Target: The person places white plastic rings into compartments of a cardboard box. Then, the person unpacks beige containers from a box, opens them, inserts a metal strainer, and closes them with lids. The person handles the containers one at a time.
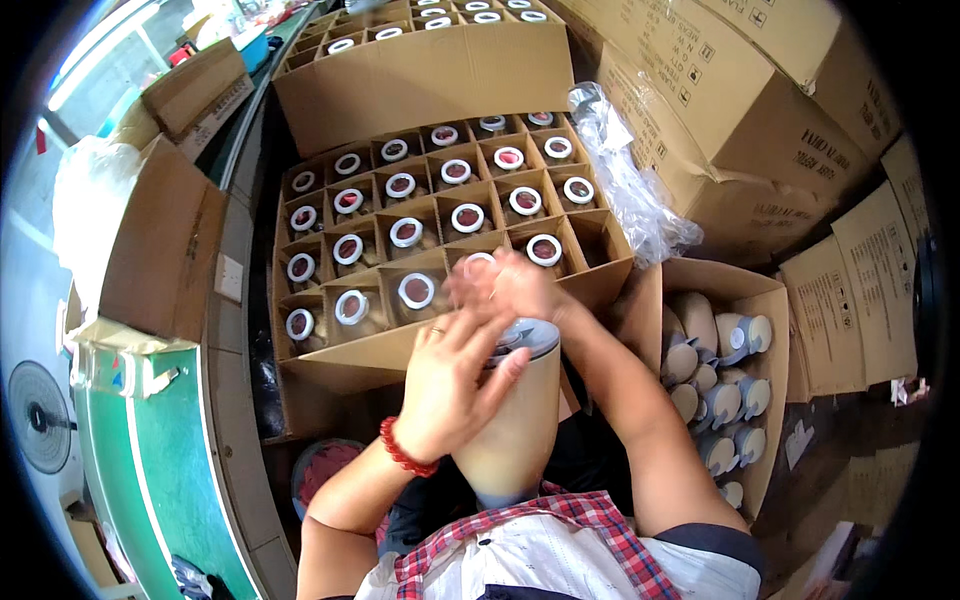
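Note:
A tall tan container (515, 420) with a grey rim and bluish-grey base stands tilted against my lap. My left hand (450, 385), wearing a ring and a red beaded bracelet, is closed about its upper left side, thumb along the front and fingers by the rim. Just beyond the rim, my right hand (515, 285) is smeared by motion over the near edge of a divided cardboard box (345, 357); whether it holds anything is hidden. Clear bottles with white ring-shaped mouths and dark red centres, such as this one (416, 290), fill most compartments.
Crumpled clear plastic (640, 180) hangs over the divided box's right side. An open carton (775, 310) at right holds several tan, grey-handled containers. Stacked cartons (700, 100) rise behind it. Another divided box (425, 85) is at the back. A green table (170, 450) is at left.

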A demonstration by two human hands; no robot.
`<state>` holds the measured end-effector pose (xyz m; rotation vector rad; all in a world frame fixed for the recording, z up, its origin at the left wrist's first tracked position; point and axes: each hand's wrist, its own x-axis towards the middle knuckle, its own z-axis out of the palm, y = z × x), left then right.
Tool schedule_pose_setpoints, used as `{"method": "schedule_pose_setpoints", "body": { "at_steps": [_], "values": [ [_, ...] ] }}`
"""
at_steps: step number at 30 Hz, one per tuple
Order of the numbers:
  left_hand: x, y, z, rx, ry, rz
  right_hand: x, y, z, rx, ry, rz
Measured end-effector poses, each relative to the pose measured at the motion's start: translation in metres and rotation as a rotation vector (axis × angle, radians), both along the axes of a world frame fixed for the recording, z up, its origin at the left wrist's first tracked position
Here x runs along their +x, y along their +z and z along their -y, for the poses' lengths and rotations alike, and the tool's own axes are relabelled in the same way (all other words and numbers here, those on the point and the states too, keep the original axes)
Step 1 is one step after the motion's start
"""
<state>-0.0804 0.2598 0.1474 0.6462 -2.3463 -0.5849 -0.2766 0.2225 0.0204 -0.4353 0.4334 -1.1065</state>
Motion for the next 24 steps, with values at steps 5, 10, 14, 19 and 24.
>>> {"method": "schedule_pose_setpoints", "body": {
  "at_steps": [5, 10, 14, 19, 24],
  "values": [
    [0.017, -0.016, 0.025, 0.291, -0.343, -0.137, 0.001, 0.016, -0.037, -0.124, 0.319, -0.270],
    [0.061, -0.107, 0.059, 0.988, -0.611, -0.681, 0.000, 0.078, -0.077, -0.523, 0.095, -1.276],
    [0.037, -0.071, 0.062, 0.792, -0.546, -0.467, -0.022, 0.054, -0.040, 0.058, 0.172, -0.641],
    [0.002, 0.005, 0.004, -0.109, -0.071, 0.016, 0.026, 0.014, 0.019, -0.377, 0.498, -0.122],
    [0.018, -0.019, 0.046, 0.274, -0.613, -0.190, -0.004, 0.060, -0.042, -0.468, 0.257, -0.829]
  ]
}}
